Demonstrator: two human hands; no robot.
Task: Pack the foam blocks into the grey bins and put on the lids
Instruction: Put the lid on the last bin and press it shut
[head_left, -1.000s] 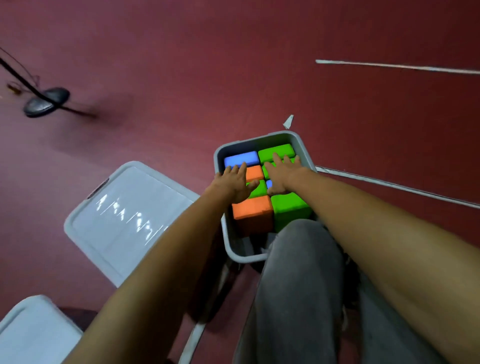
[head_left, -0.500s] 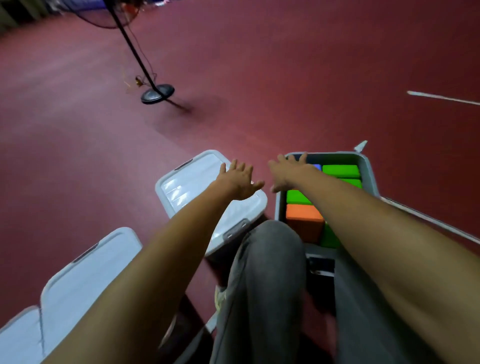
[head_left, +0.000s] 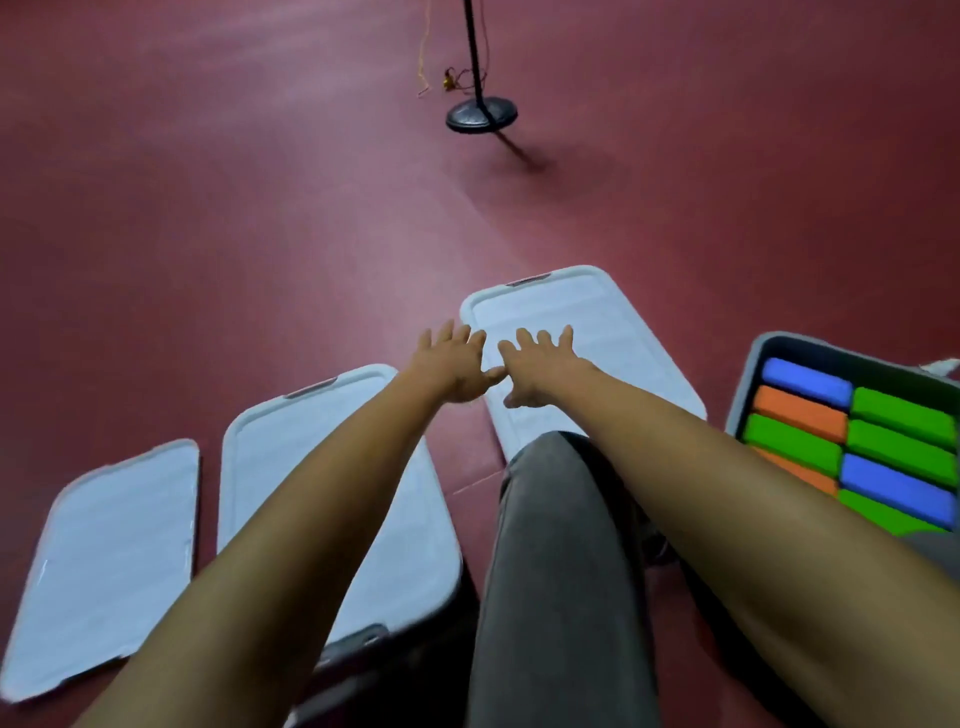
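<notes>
Head camera: the lid (head_left: 618, 332) lies flat on the floor (head_left: 260, 234), my right hand (head_left: 540, 366) above its near corner, my left hand (head_left: 452, 366) just beside, both with fingers spread, gripping nothing. Off to its right the grey bin (head_left: 750, 376) sits uncovered, full of foam blocks (head_left: 904, 410).

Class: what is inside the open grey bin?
Blue, orange and green foam blocks fill the grey bin, packed side by side in two rows. Anything beneath that top layer is covered.
</notes>
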